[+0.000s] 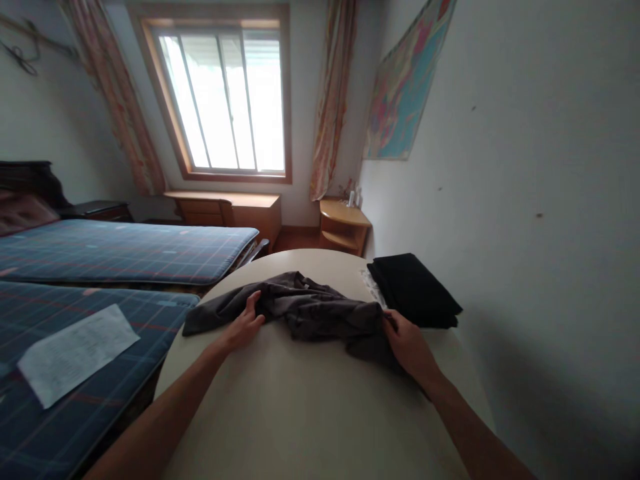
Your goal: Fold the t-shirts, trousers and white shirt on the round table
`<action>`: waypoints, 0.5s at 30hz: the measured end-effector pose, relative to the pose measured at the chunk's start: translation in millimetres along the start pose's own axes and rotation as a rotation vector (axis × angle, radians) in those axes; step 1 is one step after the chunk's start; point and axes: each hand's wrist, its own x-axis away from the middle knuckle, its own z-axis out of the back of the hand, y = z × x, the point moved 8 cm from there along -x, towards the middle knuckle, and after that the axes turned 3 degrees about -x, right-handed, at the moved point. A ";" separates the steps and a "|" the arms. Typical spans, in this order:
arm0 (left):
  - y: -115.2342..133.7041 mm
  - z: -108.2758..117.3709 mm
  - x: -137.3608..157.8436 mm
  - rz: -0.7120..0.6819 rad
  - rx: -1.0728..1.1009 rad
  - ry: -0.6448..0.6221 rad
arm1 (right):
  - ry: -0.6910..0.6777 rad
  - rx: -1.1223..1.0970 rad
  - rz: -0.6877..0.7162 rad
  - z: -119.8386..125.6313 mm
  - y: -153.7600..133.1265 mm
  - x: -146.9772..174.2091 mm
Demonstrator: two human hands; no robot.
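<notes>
A crumpled dark grey shirt (325, 310) lies across the cream round table (300, 413), one sleeve stretched out to the left. What looks like its neck opening, with a small pale tag, faces the far side. My left hand (244, 325) grips the fabric near the base of that sleeve, thumb and forefinger on either side of a fold. At the shirt's right end, my right hand (407, 340) is closed on its edge, pinching the cloth between thumb and fingers. Some fabric hangs below the right hand and is partly hidden by the wrist.
A folded black cloth stack (415, 290) sits at the table's right edge, against the wall, with a white patterned cloth (373, 287) showing beside it. To the left are mattresses in blue plaid (130, 250) and a sheet of paper (80, 353). Beyond stand a wooden desk (255, 210) and corner shelf (345, 213).
</notes>
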 end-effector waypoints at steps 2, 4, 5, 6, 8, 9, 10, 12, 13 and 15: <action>8.1 -2.8 3.5 -0.036 -0.039 0.016 | 0.083 0.109 0.005 7.8 4.6 -12.6; 18.4 -8.2 8.0 -0.084 -0.108 0.036 | 0.166 0.202 0.094 9.2 -3.7 -17.4; 22.9 -11.6 10.1 -0.103 -0.149 0.043 | 0.202 0.218 0.158 7.7 -11.1 -16.7; 26.5 -14.7 12.0 -0.115 -0.188 0.050 | 0.228 0.212 0.217 4.9 -18.8 -14.6; 31.8 -18.7 14.7 -0.134 -0.255 0.068 | 0.225 0.159 0.285 -4.2 -30.7 -8.7; 33.8 -19.0 15.4 -0.143 -0.277 0.082 | 0.195 0.130 0.303 -10.4 -35.0 -5.8; 35.5 -18.2 15.8 -0.151 -0.291 0.097 | 0.151 0.109 0.314 -17.2 -38.2 -3.2; 36.2 -14.4 15.0 -0.138 -0.308 0.119 | 0.041 0.099 0.328 -30.8 -41.4 0.4; 35.3 -12.6 14.0 -0.116 -0.320 0.117 | -0.006 0.108 0.324 -35.8 -40.9 0.8; 32.6 -9.7 11.5 -0.062 -0.354 0.097 | -0.053 0.135 0.272 -38.3 -35.3 -2.9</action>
